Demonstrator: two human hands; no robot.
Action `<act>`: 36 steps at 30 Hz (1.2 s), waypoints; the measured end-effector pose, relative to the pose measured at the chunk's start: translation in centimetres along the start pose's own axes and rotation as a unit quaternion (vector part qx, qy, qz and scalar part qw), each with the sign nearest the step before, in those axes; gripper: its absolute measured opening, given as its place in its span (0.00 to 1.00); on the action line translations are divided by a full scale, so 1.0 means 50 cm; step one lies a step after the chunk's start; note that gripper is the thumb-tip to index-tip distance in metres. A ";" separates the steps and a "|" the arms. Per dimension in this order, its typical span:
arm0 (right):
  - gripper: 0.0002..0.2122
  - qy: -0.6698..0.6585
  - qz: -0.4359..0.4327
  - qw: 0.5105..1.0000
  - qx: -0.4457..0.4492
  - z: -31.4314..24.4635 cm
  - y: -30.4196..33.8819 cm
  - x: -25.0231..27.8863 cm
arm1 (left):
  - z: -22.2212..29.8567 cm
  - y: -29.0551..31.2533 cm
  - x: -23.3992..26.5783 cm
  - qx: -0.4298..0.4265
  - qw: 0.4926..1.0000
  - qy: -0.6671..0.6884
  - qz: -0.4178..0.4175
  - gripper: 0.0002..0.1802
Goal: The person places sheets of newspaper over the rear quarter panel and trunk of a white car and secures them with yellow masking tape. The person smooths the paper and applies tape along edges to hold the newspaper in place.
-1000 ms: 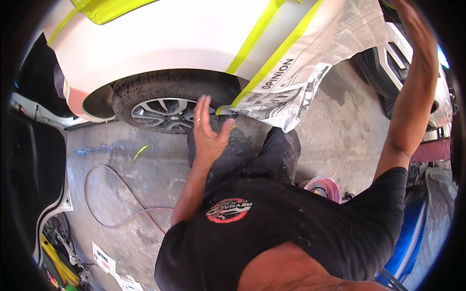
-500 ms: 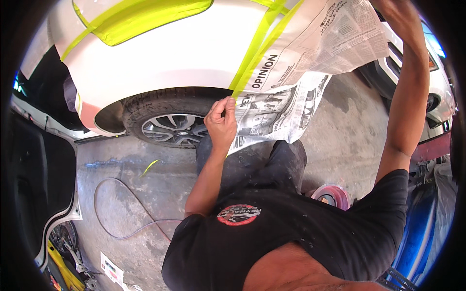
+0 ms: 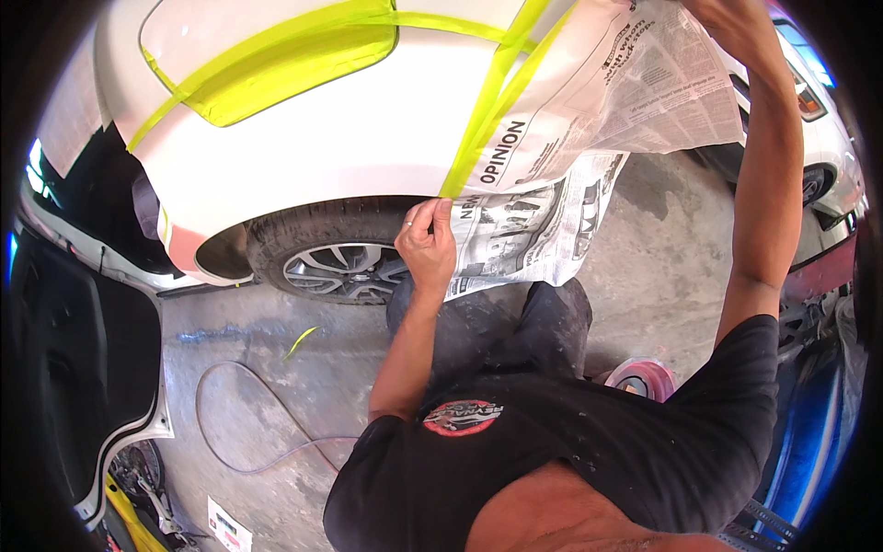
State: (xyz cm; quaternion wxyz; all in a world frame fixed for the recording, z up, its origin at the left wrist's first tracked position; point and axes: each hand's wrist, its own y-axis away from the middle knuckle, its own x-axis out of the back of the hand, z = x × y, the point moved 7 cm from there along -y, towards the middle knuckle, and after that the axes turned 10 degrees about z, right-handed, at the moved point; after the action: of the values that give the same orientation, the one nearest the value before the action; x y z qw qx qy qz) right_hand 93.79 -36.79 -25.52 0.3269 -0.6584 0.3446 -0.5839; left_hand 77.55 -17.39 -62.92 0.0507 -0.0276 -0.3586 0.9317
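Note:
A white car (image 3: 313,147) stands in front of me, its wheel arch above a dark tyre (image 3: 276,244) with a silver alloy rim. Newspaper sheets (image 3: 570,129) hang from its right part, edged by a strip of yellow-green masking tape (image 3: 476,131). At the tape's lower end, beside the arch, my left hand (image 3: 426,247) is closed in a pinch on the newspaper's edge. My right hand (image 3: 731,32) is raised at the upper right, closed at the paper's upper edge; its fingertips are partly cut off by the frame.
More yellow-green tape covers a recessed panel (image 3: 303,78). A hose (image 3: 230,465) loops over the concrete floor near a tape scrap (image 3: 301,341). An open black-lined car panel (image 3: 83,359) stands at left. A pink tub (image 3: 644,377) sits by my right side; another white vehicle (image 3: 819,138) is beyond.
The view has shifted, so the car and floor sit slightly lower and farther right. My left hand keeps its pinch by the arch; my right hand stays raised at the newspaper's upper edge.

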 end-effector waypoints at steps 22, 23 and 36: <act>0.06 0.080 0.111 0.986 0.095 0.020 -0.024 -0.015 | 0.052 0.015 0.042 -0.144 0.967 -0.115 0.174 0.33; 0.06 0.077 0.112 0.985 0.103 0.014 -0.022 -0.017 | 0.076 0.021 0.040 -0.230 0.942 -0.163 0.185 0.33; 0.05 0.085 0.136 0.979 0.122 0.010 -0.024 -0.022 | 0.161 -0.041 -0.084 -0.522 0.747 -0.388 -0.141 0.43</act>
State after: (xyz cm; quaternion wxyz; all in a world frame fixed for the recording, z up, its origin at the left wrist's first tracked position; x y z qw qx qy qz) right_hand 94.31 -35.18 -25.18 0.4506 -0.5085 0.3838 -0.6253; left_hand 81.14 -21.74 -55.51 0.0158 0.3646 -0.7777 0.5118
